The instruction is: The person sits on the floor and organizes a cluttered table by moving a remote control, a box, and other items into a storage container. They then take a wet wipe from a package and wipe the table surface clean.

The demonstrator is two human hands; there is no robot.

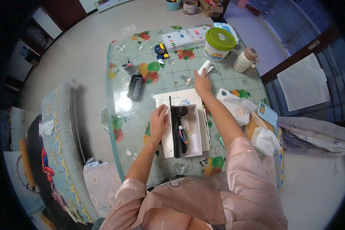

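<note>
My right hand (203, 85) reaches across the glass-topped table, its fingers around the near end of a small white roll (204, 66). Close to the left side of a white open box (199, 129) is my left hand (158, 122); whether it grips anything there is hidden. The box holds a dark bottle (183, 110), a multicoloured beaded bracelet (184, 135) and a pale comb (191, 138). A long black object (176, 138) lies along the box's left side. Beneath the box is a white printed booklet or board (169, 99).
At the back are marker sets (176, 40), a green-lidded tub (220, 43), a flask (243, 61) and a blue-yellow tape measure (161, 51). A black case (135, 86) and a clear cup (128, 68) stand left. Tissue packs (233, 107) and a phone case (267, 114) lie right.
</note>
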